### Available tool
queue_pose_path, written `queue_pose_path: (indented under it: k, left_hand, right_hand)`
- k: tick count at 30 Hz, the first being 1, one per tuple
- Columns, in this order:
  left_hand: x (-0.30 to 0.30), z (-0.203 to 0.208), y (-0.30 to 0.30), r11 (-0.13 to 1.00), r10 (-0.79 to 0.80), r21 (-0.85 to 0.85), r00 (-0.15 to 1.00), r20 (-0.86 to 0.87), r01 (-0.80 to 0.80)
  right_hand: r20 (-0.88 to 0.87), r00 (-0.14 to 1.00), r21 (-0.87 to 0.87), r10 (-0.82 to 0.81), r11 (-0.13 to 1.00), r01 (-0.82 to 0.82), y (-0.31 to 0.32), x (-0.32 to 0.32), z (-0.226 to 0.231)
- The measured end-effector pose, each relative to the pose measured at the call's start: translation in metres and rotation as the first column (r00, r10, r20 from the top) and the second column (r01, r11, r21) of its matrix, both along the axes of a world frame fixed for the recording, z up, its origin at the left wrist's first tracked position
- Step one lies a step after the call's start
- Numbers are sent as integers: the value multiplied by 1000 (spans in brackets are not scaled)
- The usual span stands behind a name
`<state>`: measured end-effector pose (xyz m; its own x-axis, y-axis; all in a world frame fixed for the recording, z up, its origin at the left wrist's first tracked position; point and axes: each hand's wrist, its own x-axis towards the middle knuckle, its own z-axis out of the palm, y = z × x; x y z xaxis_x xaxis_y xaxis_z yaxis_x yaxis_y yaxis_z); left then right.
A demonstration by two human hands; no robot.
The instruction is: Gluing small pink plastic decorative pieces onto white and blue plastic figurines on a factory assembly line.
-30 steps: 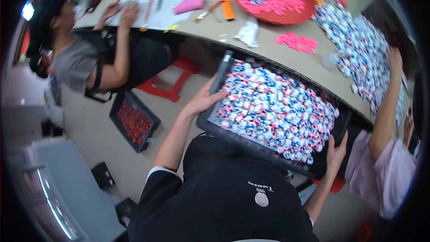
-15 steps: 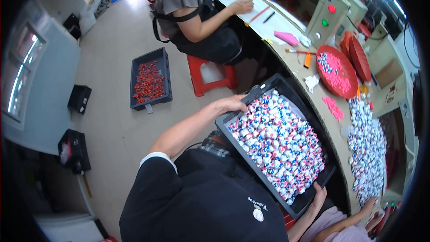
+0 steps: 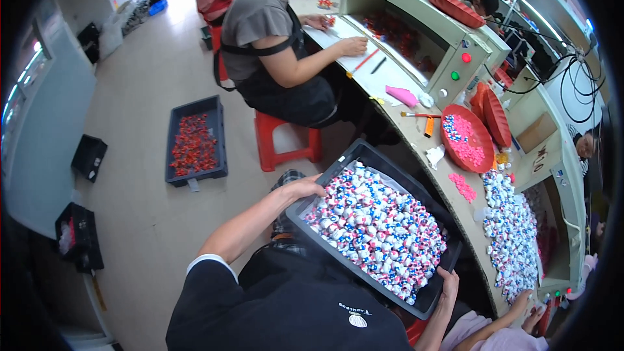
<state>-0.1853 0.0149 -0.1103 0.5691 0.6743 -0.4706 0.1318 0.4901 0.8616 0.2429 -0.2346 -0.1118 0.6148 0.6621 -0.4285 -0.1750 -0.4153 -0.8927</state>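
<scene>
A black plastic tray [image 3: 343, 259] is held at a slant in front of my body, beside the workbench edge. It is heaped with many small white, blue and pink pieces [image 3: 377, 227]; their exact kind is too small to make out. My left hand [image 3: 304, 187] grips the tray's rim at its near left corner, with the fingers partly hidden over the edge. At the opposite end, my right hand [image 3: 448, 287] is closed around the rim by the lower right corner.
On the workbench [image 3: 426, 156] are a red bowl [image 3: 484, 159] of pink and blue pieces and a spread of white-blue pieces [image 3: 510, 234]. A co-worker sits on a red stool [image 3: 286, 146]; another person's hands reach in at lower right. A floor crate [image 3: 170, 149] holds red pieces.
The whole scene has shifted left in the picture, with the floor crate and stool now lower. Both my hands have kept their hold on the tray.
</scene>
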Motion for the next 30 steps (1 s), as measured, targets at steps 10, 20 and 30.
queue_pose_path:
  k: [10,20,30]
  left_hand:
    - [22,-2,56,990,-101,-74,979,176,116]
    - [55,7,90,930,-317,-197,948,-3,310]
    - [91,40,70,941,-253,-266,957,-142,210]
  right_hand:
    - [-17,979,-172,-202,965,196,-3,-37,35]
    - [4,964,-306,-267,917,255,-30,-41,39]
    - [-322,858,-187,-400,915,357,-32,-36,-2]
